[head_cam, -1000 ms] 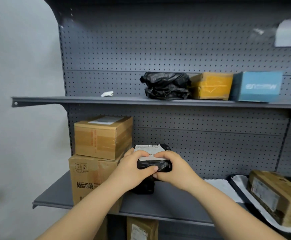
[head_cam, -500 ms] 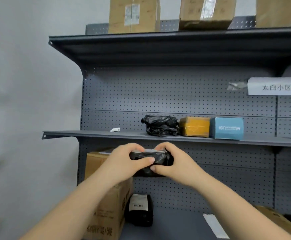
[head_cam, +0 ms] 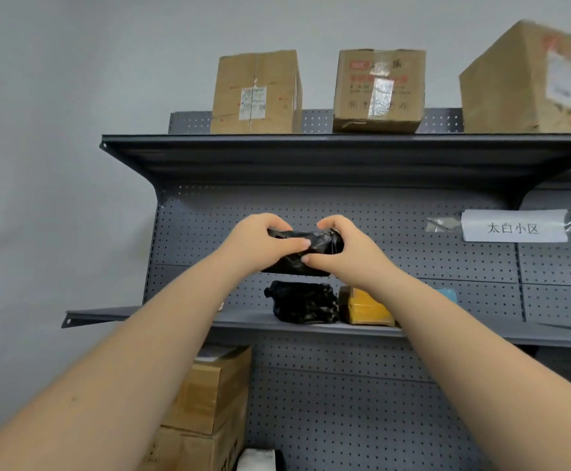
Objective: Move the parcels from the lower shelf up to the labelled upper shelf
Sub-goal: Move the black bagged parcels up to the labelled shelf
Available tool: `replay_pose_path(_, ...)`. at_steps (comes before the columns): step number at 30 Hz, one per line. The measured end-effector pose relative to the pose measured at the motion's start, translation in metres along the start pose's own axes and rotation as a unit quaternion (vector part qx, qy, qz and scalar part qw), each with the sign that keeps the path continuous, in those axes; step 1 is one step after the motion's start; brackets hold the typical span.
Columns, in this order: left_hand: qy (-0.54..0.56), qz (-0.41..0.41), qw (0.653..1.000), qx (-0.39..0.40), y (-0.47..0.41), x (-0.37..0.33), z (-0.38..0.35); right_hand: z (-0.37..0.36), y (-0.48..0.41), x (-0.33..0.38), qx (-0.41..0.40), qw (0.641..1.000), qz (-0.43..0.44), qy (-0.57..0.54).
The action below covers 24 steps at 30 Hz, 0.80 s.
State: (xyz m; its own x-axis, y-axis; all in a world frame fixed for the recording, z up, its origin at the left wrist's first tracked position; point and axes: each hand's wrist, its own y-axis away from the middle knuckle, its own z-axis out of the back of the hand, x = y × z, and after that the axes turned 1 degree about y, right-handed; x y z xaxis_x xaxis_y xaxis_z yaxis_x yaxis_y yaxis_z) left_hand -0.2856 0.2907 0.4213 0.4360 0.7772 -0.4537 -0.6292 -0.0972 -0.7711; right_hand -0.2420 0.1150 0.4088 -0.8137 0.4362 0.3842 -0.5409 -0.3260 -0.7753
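Hands, left and right, grip a black parcel above the shelf; next, I'd say, setting it down there.

The left hand and right hand have lifted the black parcel off the lower shelf, where it sat a second ago. It is now held in the air above the labelled shelf, directly over the black bag lying there.

Glossy black plastic-wrapped parcel: all blk, shiny creases. Dark grey perforated metal back panel: even dot grid. White paper label strip: blk characters. Small yellow taped box. Tall brown cardboard carton w/ white sticker.
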Motion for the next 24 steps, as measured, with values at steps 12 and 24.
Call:
replay_pose_path(12,0.001,-0.007,1.000,-0.030,-0.088,0.097,-0.103,-0.077,-0.068,-0.105,-0.068,0.997,-0.043,0.020)
replay_pose_path(24,0.060,-0.012,0.998,-0.016,-0.060,0.122,-0.094,-0.096,-0.039,-0.112,-0.138,0.990,-0.029,-0.027)
